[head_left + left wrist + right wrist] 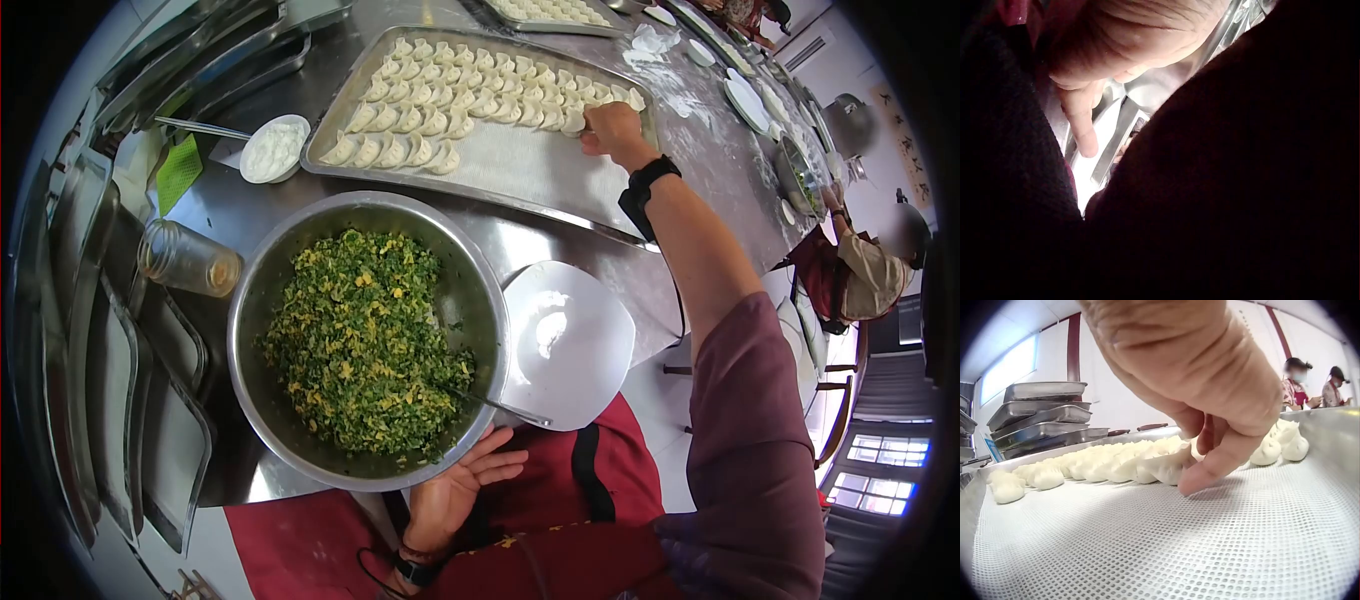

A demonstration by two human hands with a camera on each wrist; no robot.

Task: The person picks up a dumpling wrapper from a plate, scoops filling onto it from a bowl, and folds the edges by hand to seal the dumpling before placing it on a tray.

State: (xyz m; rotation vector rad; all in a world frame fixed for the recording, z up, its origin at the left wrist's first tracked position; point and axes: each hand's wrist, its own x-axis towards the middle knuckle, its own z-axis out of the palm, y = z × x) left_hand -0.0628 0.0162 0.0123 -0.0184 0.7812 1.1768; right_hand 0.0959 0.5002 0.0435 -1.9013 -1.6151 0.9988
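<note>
Fingers (1216,459) of the right hand (612,132) pinch a white pleated dumpling (1165,464) beside others in the rectangular metal tray (530,165). The left hand (448,500), its fingers extended, lies at the rim of a round steel bowl (240,345) of chopped green-and-yellow filling (360,340), near a glossy white plate (585,350).

Dumplings (486,105) in tray (530,160) behind bowl (462,275); jar (190,258) left.
</note>
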